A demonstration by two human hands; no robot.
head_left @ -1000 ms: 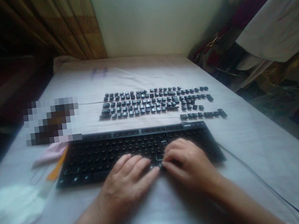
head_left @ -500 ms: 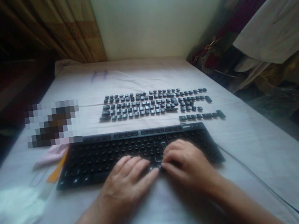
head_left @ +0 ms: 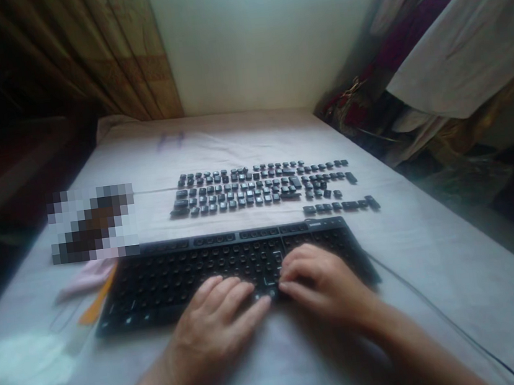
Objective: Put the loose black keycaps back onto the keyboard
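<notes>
A black keyboard (head_left: 165, 282) lies in front of me, its key positions bare of caps over most of the board. My left hand (head_left: 219, 319) rests on its lower edge, palm down, with fingers stretched out and the thumb pointing right. Right of it, my right hand (head_left: 319, 278) is over the keyboard's lower right part, fingers curled and thumb and fingertips pressed together. Whatever sits in that pinch is too small or hidden to make out. Behind the keyboard, loose black keycaps (head_left: 248, 195) are laid out in rows.
A pink cloth (head_left: 92, 276) and an orange strip (head_left: 99, 302) lie by the keyboard's left end, with a white cloth (head_left: 24, 377) nearer me. A blurred-out object (head_left: 95, 225) is at the left. The cable (head_left: 432, 303) runs off right across the pale bedsheet (head_left: 432, 246).
The view has tilted slightly, so everything sits a little lower and further left. Both hands keep nearly the same places on the keyboard.
</notes>
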